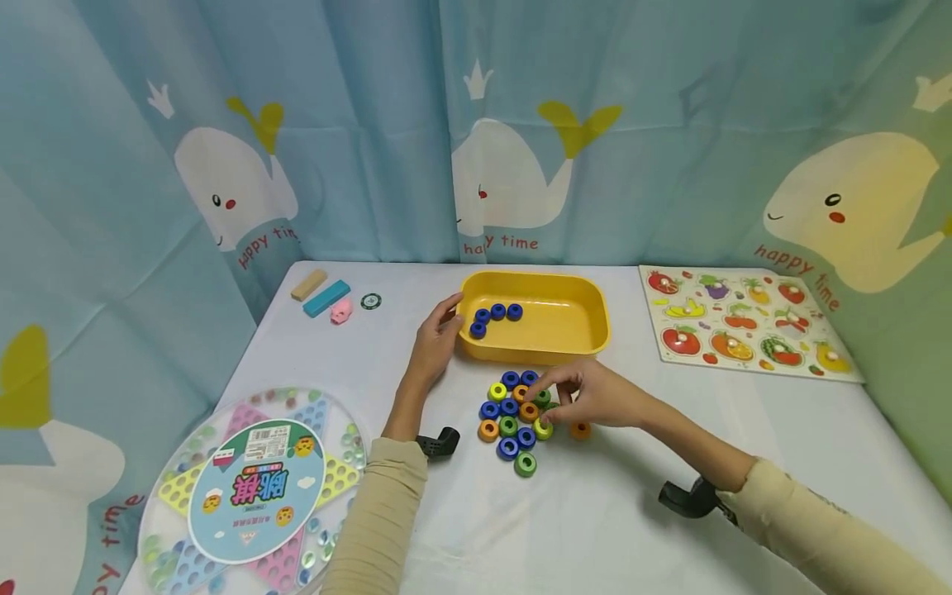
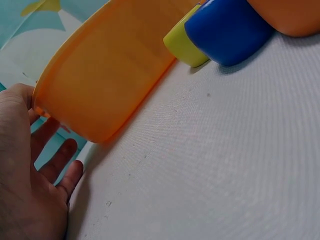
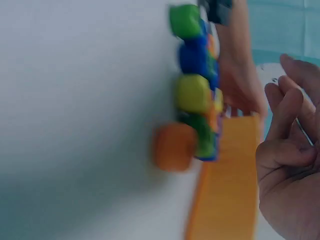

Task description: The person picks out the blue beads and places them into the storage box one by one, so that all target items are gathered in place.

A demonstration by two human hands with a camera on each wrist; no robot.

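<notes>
I see a person's left arm (image 1: 383, 504) and right arm (image 1: 811, 512) stretched forward. The left hand (image 1: 434, 343) reaches farther, gripping lightly, fingers spread; the right hand (image 1: 595, 392) hovers empty, thumb and forefinger parted.

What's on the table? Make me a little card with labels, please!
Left hand: touching the left end of a yellow rectangular plastic tray
Inside tray: four blue round rings
Right hand: above loose blue, green, orange and yellow round rings
On the left: round clear star-patterned game board
Back left: small pink pig figure
On the right: white board with fruit pictures
</notes>
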